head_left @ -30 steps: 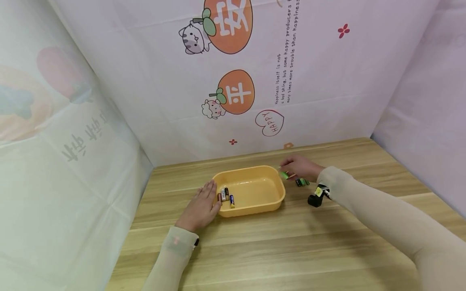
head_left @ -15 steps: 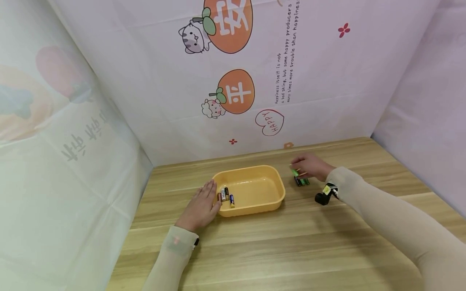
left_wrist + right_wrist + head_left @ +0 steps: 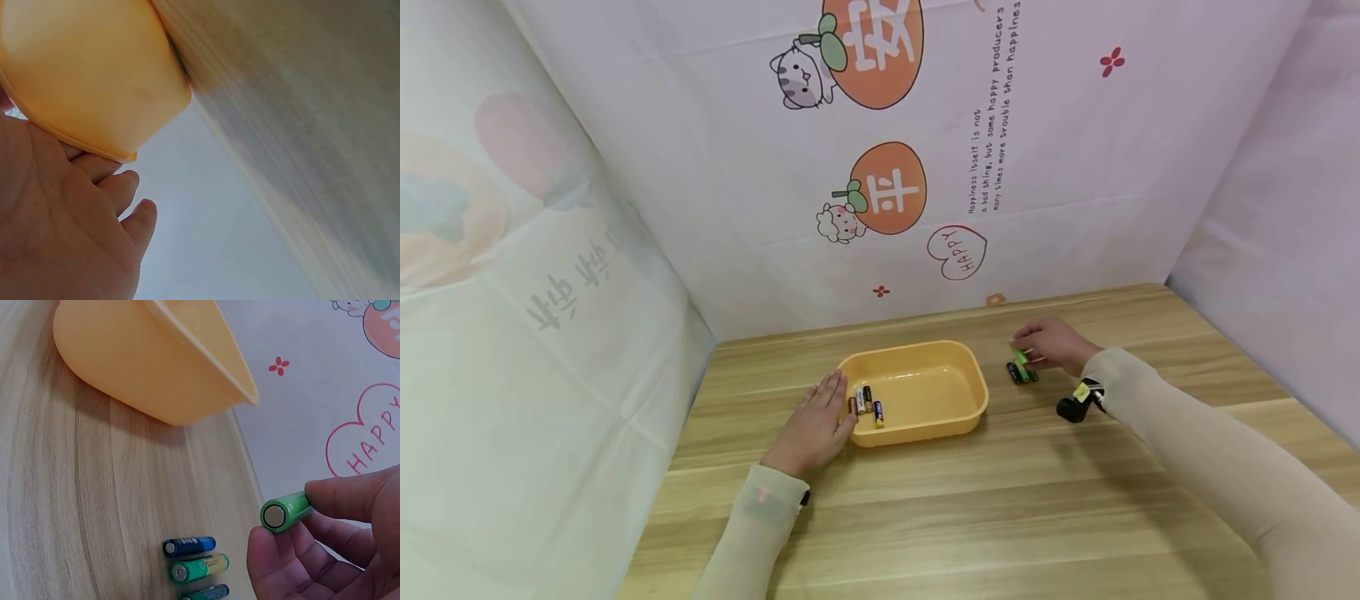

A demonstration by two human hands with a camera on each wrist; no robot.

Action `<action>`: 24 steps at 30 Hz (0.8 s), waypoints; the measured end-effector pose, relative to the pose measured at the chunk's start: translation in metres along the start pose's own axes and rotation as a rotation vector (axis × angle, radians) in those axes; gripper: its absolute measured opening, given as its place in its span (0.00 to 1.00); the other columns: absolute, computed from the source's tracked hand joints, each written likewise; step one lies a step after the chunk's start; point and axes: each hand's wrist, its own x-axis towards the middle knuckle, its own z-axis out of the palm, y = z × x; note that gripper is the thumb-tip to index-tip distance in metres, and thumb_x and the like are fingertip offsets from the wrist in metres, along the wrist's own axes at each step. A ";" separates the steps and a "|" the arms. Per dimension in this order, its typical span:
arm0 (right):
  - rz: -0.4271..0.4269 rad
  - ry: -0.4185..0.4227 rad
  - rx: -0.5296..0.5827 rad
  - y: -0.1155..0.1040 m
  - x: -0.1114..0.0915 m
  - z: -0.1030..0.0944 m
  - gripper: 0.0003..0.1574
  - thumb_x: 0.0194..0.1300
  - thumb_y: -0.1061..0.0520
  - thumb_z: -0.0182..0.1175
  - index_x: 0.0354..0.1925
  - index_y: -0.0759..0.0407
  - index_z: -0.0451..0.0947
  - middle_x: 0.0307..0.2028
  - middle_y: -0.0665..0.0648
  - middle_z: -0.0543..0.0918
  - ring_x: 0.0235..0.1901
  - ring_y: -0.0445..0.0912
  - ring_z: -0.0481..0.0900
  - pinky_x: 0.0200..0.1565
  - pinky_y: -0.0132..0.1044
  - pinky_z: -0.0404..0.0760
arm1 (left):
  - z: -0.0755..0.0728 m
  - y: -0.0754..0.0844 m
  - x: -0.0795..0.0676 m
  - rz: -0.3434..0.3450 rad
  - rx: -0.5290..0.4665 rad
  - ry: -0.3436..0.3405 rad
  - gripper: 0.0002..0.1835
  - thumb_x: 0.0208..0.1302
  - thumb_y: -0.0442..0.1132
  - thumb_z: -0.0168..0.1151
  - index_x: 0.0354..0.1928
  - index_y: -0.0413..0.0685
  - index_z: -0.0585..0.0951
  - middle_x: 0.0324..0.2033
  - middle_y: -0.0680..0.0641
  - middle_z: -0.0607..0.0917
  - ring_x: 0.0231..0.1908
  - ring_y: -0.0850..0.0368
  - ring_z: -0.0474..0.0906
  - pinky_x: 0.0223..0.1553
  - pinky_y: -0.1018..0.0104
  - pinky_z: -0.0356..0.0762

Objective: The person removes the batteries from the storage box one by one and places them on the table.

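Green battery (image 3: 284, 512): pinched between the bent digits of the right hand (image 3: 344, 544), outside the tub (image 3: 917, 433), with its silver end facing the right wrist view.
Loose row: 3 batteries lay side by side on the table (image 3: 962, 517), a dark blue battery (image 3: 189, 545), a green-and-pale battery (image 3: 200, 569) and a dark teal battery (image 3: 209, 592).
Gap to the row: the green battery seemed to hang above it, though the head view was too small to be sure.
Handling: a smooth little cylinder likely called for light, even pressure on its sides and slow movement near the row, since 1 nudge could have set the 3 rolling.
Tub steadying: a gentle press probably served best; a hard push could have slid the tub and stirred its contents.
Tub contents: 4 batteries sat at the left end, a red battery (image 3: 852, 406), a white battery (image 3: 861, 401), a black-and-gold battery (image 3: 868, 398) and a blue battery (image 3: 878, 414).
Right hand pose: reached forward beyond the tub's right end, back upward.
Left hand (image 3: 811, 425) pose: fingers extended together against the tub's left end, touching its rim without gripping.
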 end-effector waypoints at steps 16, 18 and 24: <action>0.026 0.025 0.033 0.018 0.007 -0.010 0.26 0.73 0.57 0.53 0.61 0.74 0.67 0.42 0.61 0.81 0.39 0.51 0.83 0.44 0.46 0.83 | -0.001 0.000 0.001 0.000 -0.008 0.006 0.35 0.77 0.53 0.39 0.76 0.40 0.47 0.76 0.44 0.44 0.74 0.49 0.40 0.72 0.54 0.39; 0.031 0.031 0.031 0.020 0.007 -0.010 0.26 0.73 0.57 0.53 0.60 0.74 0.67 0.42 0.62 0.81 0.38 0.50 0.83 0.44 0.45 0.83 | -0.001 0.000 0.001 -0.001 -0.010 0.005 0.35 0.77 0.53 0.39 0.76 0.40 0.47 0.76 0.44 0.44 0.74 0.50 0.40 0.72 0.54 0.39; 0.043 0.047 0.068 0.026 0.007 -0.011 0.25 0.71 0.58 0.55 0.59 0.75 0.67 0.43 0.64 0.80 0.36 0.47 0.82 0.44 0.45 0.83 | -0.001 0.001 0.000 -0.003 -0.009 -0.002 0.35 0.77 0.53 0.38 0.76 0.40 0.46 0.76 0.44 0.44 0.74 0.50 0.39 0.72 0.55 0.39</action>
